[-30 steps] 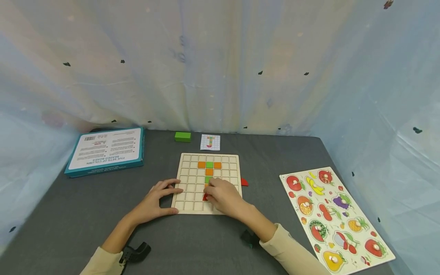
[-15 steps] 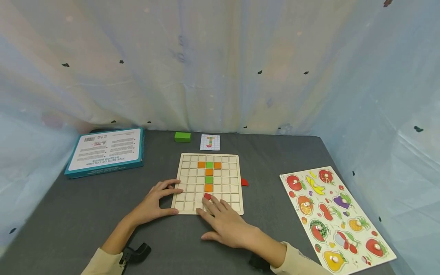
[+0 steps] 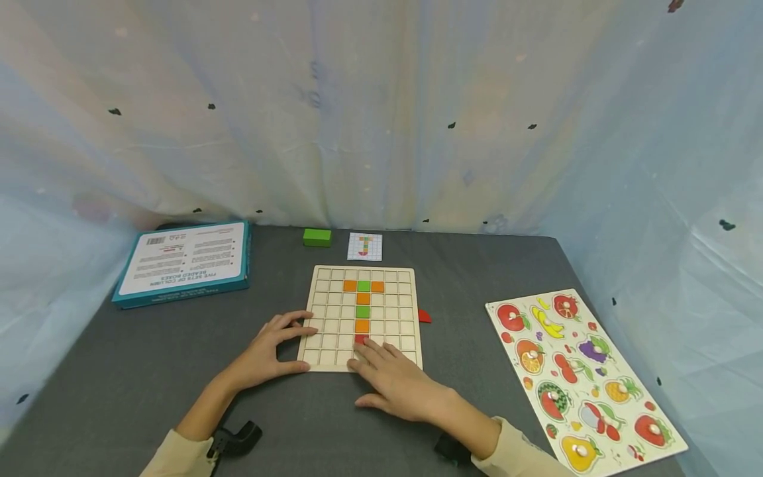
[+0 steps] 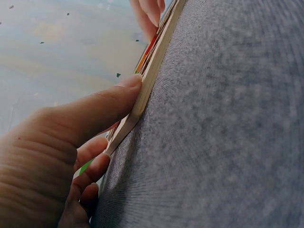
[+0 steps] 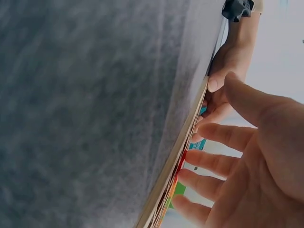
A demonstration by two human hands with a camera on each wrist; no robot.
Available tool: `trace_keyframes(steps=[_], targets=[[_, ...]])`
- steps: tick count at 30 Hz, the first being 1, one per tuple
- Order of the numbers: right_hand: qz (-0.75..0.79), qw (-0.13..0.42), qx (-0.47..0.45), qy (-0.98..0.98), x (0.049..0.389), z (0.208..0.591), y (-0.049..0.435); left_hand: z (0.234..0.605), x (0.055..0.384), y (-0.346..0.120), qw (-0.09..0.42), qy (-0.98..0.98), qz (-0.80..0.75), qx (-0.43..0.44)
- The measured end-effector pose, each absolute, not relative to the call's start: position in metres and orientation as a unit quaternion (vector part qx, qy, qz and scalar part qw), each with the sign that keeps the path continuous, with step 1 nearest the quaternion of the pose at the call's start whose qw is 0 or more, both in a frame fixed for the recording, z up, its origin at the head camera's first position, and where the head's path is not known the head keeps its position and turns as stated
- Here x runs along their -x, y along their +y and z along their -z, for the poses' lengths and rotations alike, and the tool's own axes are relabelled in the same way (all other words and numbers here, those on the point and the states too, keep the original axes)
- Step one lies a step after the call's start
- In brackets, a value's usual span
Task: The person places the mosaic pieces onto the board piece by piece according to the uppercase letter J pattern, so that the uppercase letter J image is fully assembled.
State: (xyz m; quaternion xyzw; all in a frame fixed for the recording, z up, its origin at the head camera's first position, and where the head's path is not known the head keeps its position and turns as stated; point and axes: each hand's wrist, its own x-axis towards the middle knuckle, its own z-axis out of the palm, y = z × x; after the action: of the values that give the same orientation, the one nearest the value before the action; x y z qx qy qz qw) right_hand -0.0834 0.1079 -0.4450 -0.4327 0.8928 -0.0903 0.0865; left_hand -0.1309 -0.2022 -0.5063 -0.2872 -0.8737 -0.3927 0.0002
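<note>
A pale wooden grid board (image 3: 331, 298) lies on the dark grey tabletop in the head view. Orange and green square tiles form a T on it, the stem's lowest orange tile (image 3: 361, 325) touching a red piece (image 3: 361, 338). My right hand (image 3: 401, 384) lies over the board's near edge with fingers extended, fingertips at the red piece, which they partly cover. In the right wrist view its fingers are spread and straight. My left hand (image 3: 262, 354) rests at the board's left edge, fingertips on the rim and thumb (image 4: 128, 85) at the near-left corner.
A green block (image 3: 317, 237) and a small pattern card (image 3: 374, 246) sit beyond the board. Another red piece (image 3: 424, 317) shows beside its right edge. A teal box (image 3: 181, 262) lies at the left; a fruit knob puzzle (image 3: 581, 371) lies at the right.
My right hand has gone from fingers bunched over the red piece to flat and drawn back nearer me, uncovering the tiles. The red piece now sits square below the orange tile. My left hand stays put.
</note>
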Motion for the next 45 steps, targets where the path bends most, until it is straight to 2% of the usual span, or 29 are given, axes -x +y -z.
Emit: trace_keyframes(steps=[14, 27, 29, 34, 37, 42, 45], targets=[[0.097, 0.046, 0.404, 0.908, 0.088, 0.447, 0.112, 0.508, 0.132, -0.203, 0.003, -0.872, 0.393, 0.290], [0.124, 0.061, 0.378, 0.915, 0.095, 0.443, 0.121, 0.508, 0.132, -0.203, 0.005, -0.871, 0.396, 0.291], [0.143, 0.036, 0.367, 0.918, 0.101, 0.441, 0.127, 0.508, 0.132, -0.203, 0.004, -0.871, 0.396, 0.291], [0.194, -0.066, 0.314, 0.927, 0.121, 0.442, 0.148, 0.507, 0.132, -0.203, 0.001, -0.871, 0.396, 0.290], [0.205, -0.097, 0.264, 0.938, 0.135, 0.446, 0.162, 0.506, 0.132, -0.202, -0.002, -0.872, 0.396, 0.289], [0.214, -0.066, 0.190, 0.956, 0.152, 0.456, 0.179, 0.505, 0.131, -0.202, -0.004, -0.872, 0.396, 0.288], [0.225, -0.044, 0.177, 0.957, 0.157, 0.461, 0.185, 0.505, 0.131, -0.203, -0.004, -0.873, 0.395, 0.287]])
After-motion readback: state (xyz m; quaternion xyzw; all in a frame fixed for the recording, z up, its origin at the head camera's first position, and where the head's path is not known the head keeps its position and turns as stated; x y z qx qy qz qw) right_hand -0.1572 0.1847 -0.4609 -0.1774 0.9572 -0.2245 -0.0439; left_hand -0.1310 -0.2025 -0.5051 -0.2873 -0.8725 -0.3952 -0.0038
